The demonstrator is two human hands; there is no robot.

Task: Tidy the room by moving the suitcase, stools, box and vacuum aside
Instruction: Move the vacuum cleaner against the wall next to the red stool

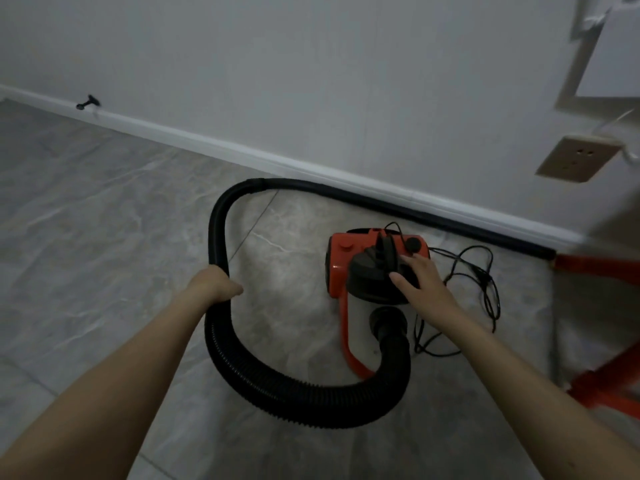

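Your left hand (220, 282) grips the black hose (298, 400), fingers curled round it. Your right hand (420, 282) rests on top of the vacuum (341, 268) with fingers straight and a little apart; it holds nothing. The vacuum sits on the floor (104, 220) close to the wall (311, 81), its hose looping out in a big ring and its cord (485, 282) lying loose beside it. So the vacuum looks nearly put aside. You cannot see the suitcase or box here. Something red (595, 382) shows at the right edge, too blurred to name.
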